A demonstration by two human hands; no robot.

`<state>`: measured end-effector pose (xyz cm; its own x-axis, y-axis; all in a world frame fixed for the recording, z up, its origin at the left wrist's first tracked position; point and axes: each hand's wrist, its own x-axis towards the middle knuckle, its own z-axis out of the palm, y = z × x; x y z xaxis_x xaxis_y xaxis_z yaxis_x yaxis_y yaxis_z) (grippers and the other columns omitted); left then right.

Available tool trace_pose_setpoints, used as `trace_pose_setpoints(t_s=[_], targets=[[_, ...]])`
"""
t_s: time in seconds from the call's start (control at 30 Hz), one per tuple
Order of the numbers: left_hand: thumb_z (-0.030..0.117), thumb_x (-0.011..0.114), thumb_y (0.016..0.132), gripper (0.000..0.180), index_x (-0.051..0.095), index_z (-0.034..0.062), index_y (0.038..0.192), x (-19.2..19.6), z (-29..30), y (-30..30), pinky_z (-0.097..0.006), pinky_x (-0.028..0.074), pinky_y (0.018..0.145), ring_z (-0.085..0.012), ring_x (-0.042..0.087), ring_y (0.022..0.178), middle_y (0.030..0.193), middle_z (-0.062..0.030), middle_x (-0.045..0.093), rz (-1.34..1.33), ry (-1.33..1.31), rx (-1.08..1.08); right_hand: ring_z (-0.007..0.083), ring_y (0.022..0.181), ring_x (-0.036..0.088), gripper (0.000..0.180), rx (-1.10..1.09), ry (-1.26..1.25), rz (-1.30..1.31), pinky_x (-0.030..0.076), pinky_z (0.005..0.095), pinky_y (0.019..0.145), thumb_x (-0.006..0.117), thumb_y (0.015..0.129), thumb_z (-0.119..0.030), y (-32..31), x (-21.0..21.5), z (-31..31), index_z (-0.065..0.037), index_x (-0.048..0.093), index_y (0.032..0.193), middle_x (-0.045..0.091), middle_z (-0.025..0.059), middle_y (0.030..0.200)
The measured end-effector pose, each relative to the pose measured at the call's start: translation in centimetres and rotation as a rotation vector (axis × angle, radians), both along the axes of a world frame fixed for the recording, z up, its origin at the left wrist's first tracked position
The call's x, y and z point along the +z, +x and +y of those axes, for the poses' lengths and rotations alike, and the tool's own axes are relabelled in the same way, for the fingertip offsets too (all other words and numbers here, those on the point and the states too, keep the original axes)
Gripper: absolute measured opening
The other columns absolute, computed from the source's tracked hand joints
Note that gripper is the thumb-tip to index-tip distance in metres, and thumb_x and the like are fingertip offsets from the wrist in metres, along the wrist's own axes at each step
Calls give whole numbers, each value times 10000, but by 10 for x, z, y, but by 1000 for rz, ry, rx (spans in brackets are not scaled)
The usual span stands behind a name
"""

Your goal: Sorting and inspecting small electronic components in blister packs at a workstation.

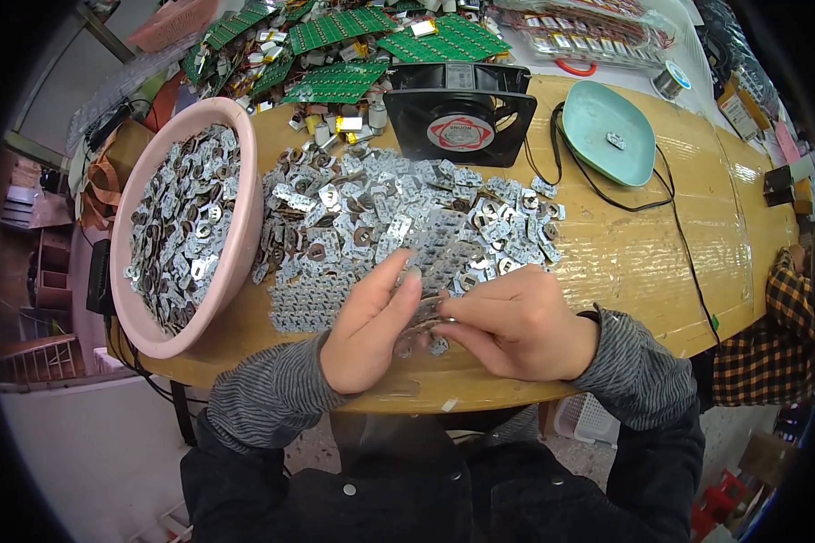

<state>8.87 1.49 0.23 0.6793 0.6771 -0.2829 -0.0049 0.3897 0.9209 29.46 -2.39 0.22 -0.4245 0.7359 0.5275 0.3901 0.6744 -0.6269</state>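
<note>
Close to the table's near edge, my left hand point(371, 326) is closed on a thin panel of small circuit boards point(439, 249), its thumb upright beside the panel. My right hand point(521, 324) pinches the panel's near edge between thumb and fingers; whether a single board is coming loose there is hidden. Beyond both hands spreads a heap of loose small circuit boards point(362, 204), silvery with brown round parts. Left of my left hand lies a stack of unbroken board panels point(308, 303). A few loose boards point(438, 346) sit beneath my fingers.
A pink basin point(252, 204) full of small boards stands at left. Behind the heap is a black square fan point(407, 113). A teal dish point(638, 154) with one board sits at back right near a black cable point(684, 235). Green circuit panels point(344, 81) and a solder spool point(670, 81) lie farther back.
</note>
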Motion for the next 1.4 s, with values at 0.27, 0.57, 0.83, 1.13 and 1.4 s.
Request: trace_pose_setpoints(t_s=[0.27, 0.57, 0.83, 1.13, 1.4], targets=[[276, 396, 1072, 379, 493, -17, 1291, -1, 0, -4, -195, 429, 568, -57, 547, 753, 995, -31, 620, 213, 451, -105, 226, 525, 615, 216, -60, 93, -267, 460, 337, 430, 752, 810, -25, -1, -2, -8, 37, 661, 996, 613, 98, 682], [251, 457, 1055, 311, 610, -10, 1126, 8, 18, -16, -199, 403, 490, -39, 486, 504, 829, -48, 689, 73, 180, -89, 186, 568, 652, 168, -173, -106, 113, 502, 288, 535, 750, 800, 41, 31, 20, 2, 38, 738, 967, 691, 118, 734], [233, 564, 1020, 294, 689, -33, 1017, 19, 20, -18, -203, 442, 484, -48, 552, 522, 796, -63, 708, 61, 124, -129, 124, 573, 659, 134, -75, -286, 223, 510, 226, 519, 744, 804, 64, 34, 25, 2, 54, 753, 938, 701, 117, 724], [171, 651, 957, 216, 732, -15, 883, 19, 22, -17, -217, 460, 494, -56, 603, 527, 674, -42, 687, 144, 376, -154, 155, 590, 693, 89, -55, -327, 207, 539, 245, 533, 760, 798, 51, 31, 26, -1, 62, 745, 884, 715, 128, 738], [122, 672, 922, 155, 732, -15, 882, 13, 14, -10, -250, 426, 486, -80, 574, 501, 609, -62, 650, 214, 496, -78, 243, 555, 664, 252, -65, 129, -129, 524, 305, 501, 816, 721, 21, 28, 17, -1, 51, 693, 939, 678, 137, 720]])
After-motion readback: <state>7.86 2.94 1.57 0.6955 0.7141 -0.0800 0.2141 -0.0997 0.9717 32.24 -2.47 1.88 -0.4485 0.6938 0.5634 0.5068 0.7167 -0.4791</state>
